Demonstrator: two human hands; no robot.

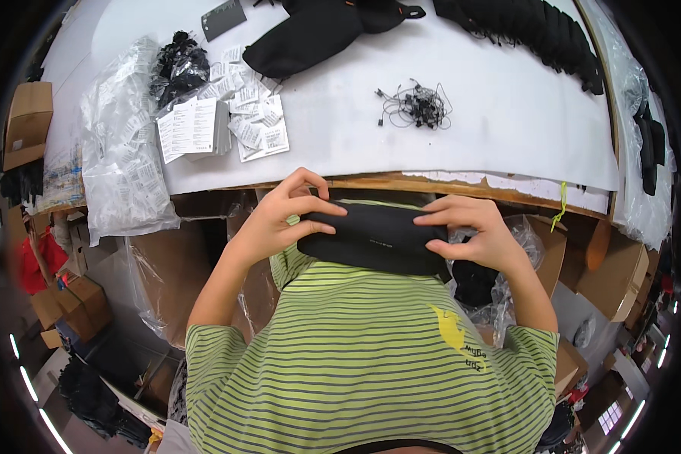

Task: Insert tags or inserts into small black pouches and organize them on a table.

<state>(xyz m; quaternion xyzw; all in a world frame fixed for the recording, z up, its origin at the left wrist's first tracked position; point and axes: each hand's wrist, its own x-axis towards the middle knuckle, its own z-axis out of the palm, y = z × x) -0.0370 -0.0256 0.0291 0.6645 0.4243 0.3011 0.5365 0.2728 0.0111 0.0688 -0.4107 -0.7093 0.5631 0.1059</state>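
1. A black pouch (371, 238) is held in front of the chest, above the striped green shirt (371, 356) and just short of the tabletop (507, 113) edge.
2. The left hand (276, 219) is closed on the pouch's left end: fingers are curled over the top edge, and the thumb is pressed on the near face.
3. The right hand (477, 231) is closed on the right end, with fingers laid flat across the top and the thumb hidden beneath.
4. The pouch's long axis runs left to right, from one grip to the other, tilted slightly so that the right end sits a little lower. Neither hand is nearer; the pouch is shared evenly, each grip being set at one end.
5. On the tabletop, well apart from the hands, a tangle of black cords (416, 106) lies ahead and slightly right.
6. Paper tags (197, 125) and small clear sachets (253, 113) are spread ahead to the left, beside a clear bag (121, 151) that hangs over the edge.
7. More black pouches (537, 30) are lined up along the far right, and a larger black bag (310, 34) lies at the far middle.
8. Cardboard boxes (613, 272) and plastic wrap (507, 303) are seen below the tabletop on the right.
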